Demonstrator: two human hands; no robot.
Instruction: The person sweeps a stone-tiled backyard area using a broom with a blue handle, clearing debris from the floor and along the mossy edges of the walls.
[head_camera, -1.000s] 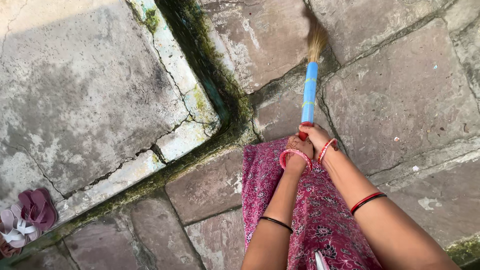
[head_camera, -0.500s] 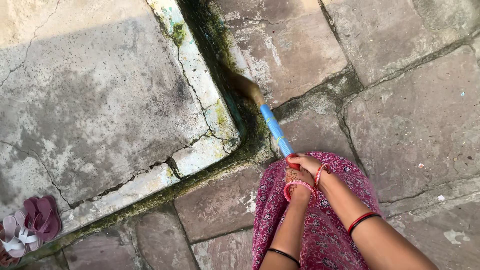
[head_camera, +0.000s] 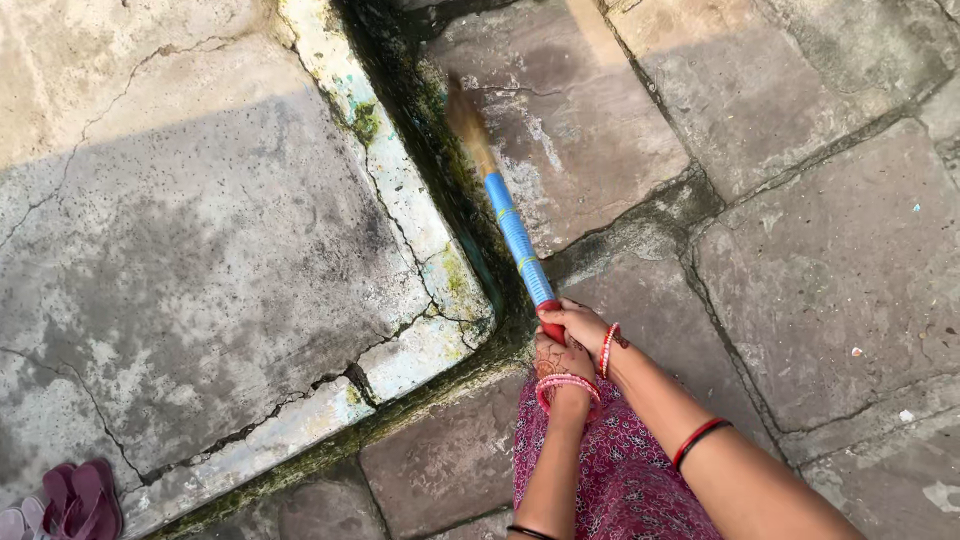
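Gripping the broom (head_camera: 515, 235) at its red end, right hand (head_camera: 578, 322) and left hand (head_camera: 556, 357) both clench it — long axis runs up-left, bristles over the mossy gutter (head_camera: 440, 150).

The bristles of the broom (head_camera: 468, 125) are blurred at 11 o'clock. The broom's red end is hidden inside the right hand (head_camera: 578, 325) and the left hand (head_camera: 556, 358). Both arms and the patterned cloth (head_camera: 620, 470) are cut off at 6 o'clock. The sandals (head_camera: 70, 500) are cut off at 8 o'clock.
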